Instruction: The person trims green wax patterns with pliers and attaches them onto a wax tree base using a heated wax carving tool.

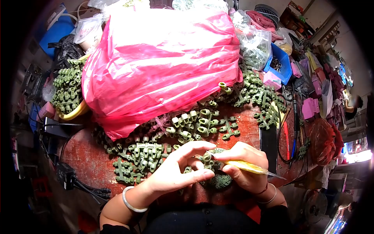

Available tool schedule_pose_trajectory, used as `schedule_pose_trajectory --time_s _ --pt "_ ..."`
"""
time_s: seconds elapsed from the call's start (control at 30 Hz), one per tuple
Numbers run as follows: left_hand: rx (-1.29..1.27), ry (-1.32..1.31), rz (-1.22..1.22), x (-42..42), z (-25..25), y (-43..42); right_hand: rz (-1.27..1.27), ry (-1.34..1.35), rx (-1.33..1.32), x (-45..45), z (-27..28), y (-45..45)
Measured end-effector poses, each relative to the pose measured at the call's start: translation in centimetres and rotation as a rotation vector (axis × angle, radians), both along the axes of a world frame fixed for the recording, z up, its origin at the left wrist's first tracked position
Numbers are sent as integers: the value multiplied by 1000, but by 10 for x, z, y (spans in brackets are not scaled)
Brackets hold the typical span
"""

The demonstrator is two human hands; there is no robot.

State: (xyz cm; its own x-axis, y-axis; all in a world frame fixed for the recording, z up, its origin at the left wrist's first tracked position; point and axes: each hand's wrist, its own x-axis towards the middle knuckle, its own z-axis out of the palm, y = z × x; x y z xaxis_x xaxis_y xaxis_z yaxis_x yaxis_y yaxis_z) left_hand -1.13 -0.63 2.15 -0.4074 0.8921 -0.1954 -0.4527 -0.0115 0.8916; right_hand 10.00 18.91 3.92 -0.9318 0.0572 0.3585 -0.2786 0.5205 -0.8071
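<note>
Near the front edge of the table, my left hand (183, 167) is closed, thumb and fingers gripping a small green moulded piece (207, 159) with round, tube-like ends. My right hand (249, 163) meets it from the other side, fingertips at the piece. Across its palm lies a yellow-handled pointed tool (249, 167), its thin pale end sticking out to the right. Below the fingers sits a dark green, grainy clump (219, 180), partly covered by both hands. Loose green pieces (146, 156) are heaped just left of my left hand.
A large pink plastic bag (163, 66) covers much of the worn red table (89, 156). More green pieces (69, 87) fill a yellow-rimmed basket at left. A blue bin (282, 64), a red pen-like tool (287, 140) and cables stand at right. A person (350, 107) is far right.
</note>
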Motion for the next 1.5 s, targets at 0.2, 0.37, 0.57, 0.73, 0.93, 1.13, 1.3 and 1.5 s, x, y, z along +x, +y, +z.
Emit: schedule_pose_trajectory --time_s 0.2,0.37,0.57,0.73,0.93,1.13,1.3,1.5 --pt "1 -29 22 1 -2 1 -30 55 -2 2 0 1" --pt "-20 0 11 0 -2 1 -47 62 -22 2 -1 0" --pt "7 -28 16 0 1 0 -52 36 -43 3 -1 0" --pt "-5 -79 4 -1 1 -1 -58 24 -59 1 -2 -2" --pt "-3 -74 -3 -1 0 0 -51 30 -42 2 -1 0" --pt "-8 -87 -1 0 0 0 -53 4 -75 1 2 -1" --pt "-14 -34 -2 0 1 1 -52 4 -79 1 1 -1" --pt "-33 -59 -1 -1 4 1 -44 -8 -49 1 3 0"
